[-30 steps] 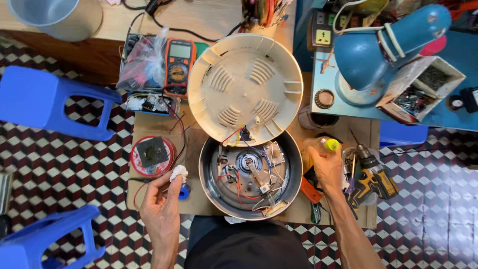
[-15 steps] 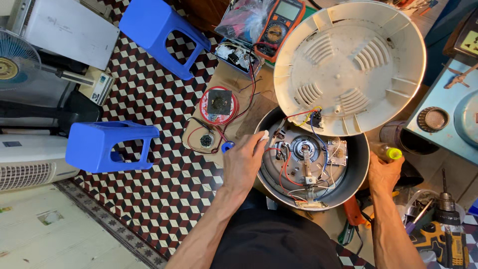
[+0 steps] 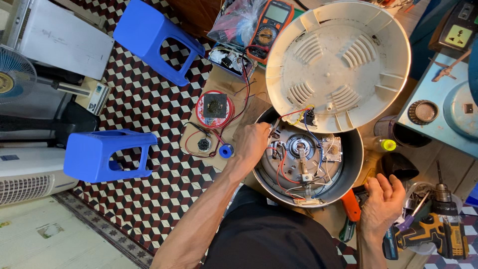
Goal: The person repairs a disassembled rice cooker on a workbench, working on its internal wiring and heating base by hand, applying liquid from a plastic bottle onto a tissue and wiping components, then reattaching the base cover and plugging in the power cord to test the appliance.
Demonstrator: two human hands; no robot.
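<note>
A round metal appliance body [image 3: 356,160] lies open on the wooden board, with wires, a heating plate and small parts showing inside. Its cream plastic base cover [image 3: 343,65] rests tilted over the far rim, joined to the inside by red, yellow and blue wires. My left hand [image 3: 251,143] grips the body's left rim, fingers closed at the edge beside the wiring. My right hand [image 3: 381,204] hovers at the lower right with fingers spread and nothing in them. It sits just right of an orange-handled tool [image 3: 352,205] and left of a yellow cordless drill [image 3: 428,234].
A multimeter [image 3: 271,22], a red round tin [image 3: 215,108] and a blue spool [image 3: 226,150] lie left of the body. A yellow-capped bottle [image 3: 386,144] and black cup [image 3: 401,167] stand to its right. Two blue stools [image 3: 154,37] [image 3: 102,154] and a fan [image 3: 12,74] are on the tiled floor.
My left hand moved from beside the red tin to the body's rim. My right hand let go of the yellow-capped bottle and dropped toward the tools. The view swung left.
</note>
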